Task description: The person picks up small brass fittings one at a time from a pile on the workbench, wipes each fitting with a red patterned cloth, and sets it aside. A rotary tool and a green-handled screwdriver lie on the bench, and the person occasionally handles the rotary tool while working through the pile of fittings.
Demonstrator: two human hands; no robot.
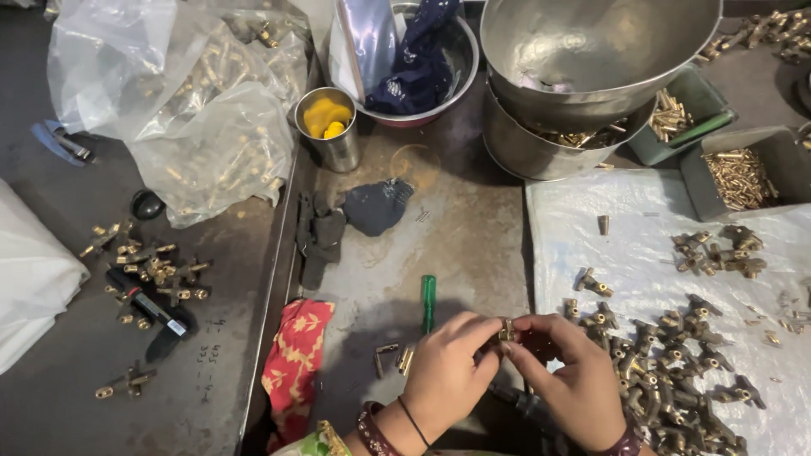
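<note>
Pinching one small brass fitting [506, 329] between fingertips of left hand [446, 374] and right hand [577, 382], both closed on it above the grey metal bench [460, 236], beside the heap of brass tee fittings [676, 380] for easy reach.

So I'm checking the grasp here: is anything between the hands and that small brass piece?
Nothing visible: the left hand and right hand both pinch the small brass fitting directly with bare fingertips.
</note>
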